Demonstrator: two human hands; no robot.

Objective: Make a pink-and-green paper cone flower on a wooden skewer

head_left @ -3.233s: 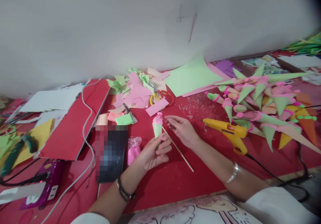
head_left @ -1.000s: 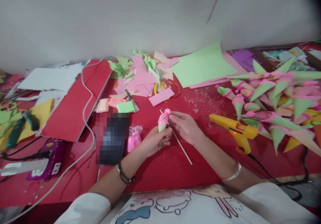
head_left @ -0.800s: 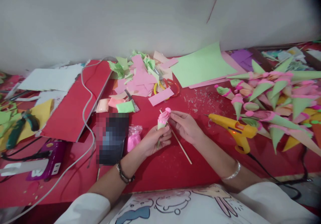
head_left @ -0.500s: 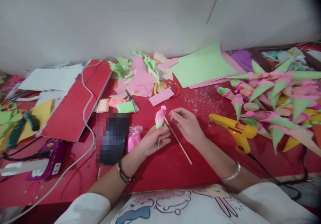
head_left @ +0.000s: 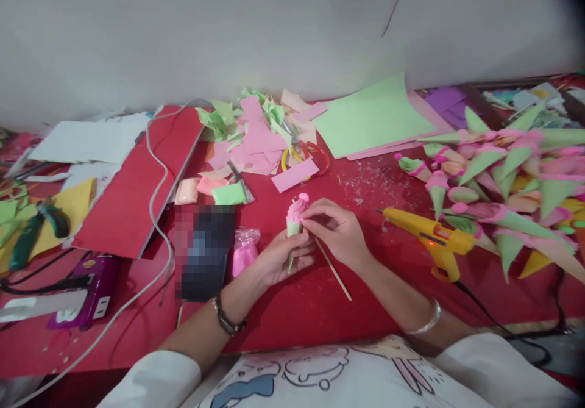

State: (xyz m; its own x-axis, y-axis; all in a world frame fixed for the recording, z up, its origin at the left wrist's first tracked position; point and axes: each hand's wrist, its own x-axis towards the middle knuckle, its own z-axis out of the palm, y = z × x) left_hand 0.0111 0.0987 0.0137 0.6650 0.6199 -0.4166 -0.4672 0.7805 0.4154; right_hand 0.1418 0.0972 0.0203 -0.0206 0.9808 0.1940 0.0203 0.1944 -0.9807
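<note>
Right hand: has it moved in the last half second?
Yes. The right hand, holding the stick, shifted away from the glue gun; its fingertips now touch the top of the cone in the left hand.

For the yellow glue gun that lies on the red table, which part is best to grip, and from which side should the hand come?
Grip the handle of the glue gun, coming from the near side: it lies flat with the handle pointing toward the person and nothing over it. Avoid the nozzle at its left end, likely hot.

A yellow glue gun lies beside a pile of paper cones.
</note>
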